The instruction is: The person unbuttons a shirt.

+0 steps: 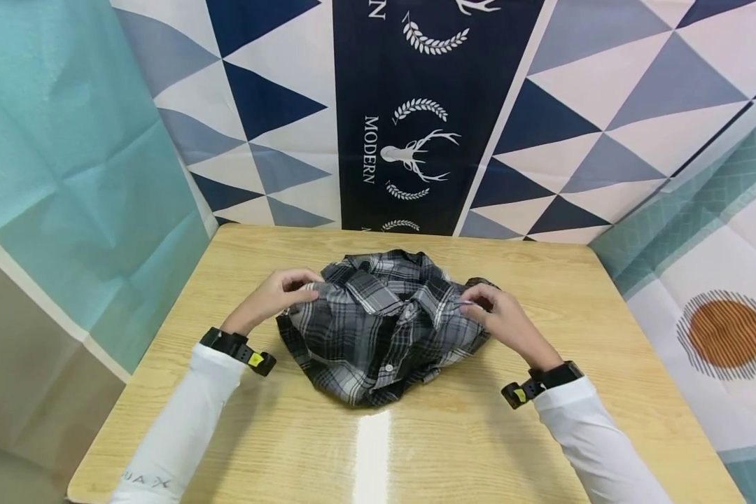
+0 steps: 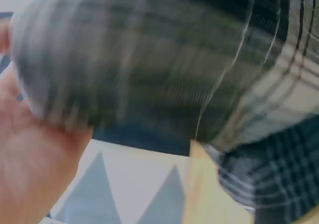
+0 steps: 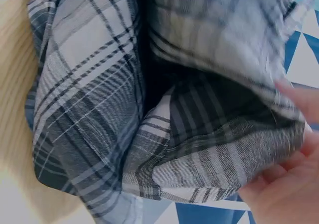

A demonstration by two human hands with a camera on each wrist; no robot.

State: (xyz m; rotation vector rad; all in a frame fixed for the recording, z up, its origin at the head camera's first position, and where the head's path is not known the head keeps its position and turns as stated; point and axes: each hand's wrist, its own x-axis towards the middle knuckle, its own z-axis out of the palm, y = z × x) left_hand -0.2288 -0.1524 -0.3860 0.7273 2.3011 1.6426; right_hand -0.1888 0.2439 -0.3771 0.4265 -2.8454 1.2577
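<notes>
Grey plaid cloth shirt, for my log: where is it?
The shirt is bunched near the head view's centre, between the left hand and right hand, over the pale wooden table.

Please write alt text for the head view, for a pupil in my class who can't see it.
A person's left hand and right hand pinch opposite sides of a bunched plaid shirt over a light wooden table. The person wears white sleeves and black wristbands; behind is a patterned blue and white backdrop.
</notes>
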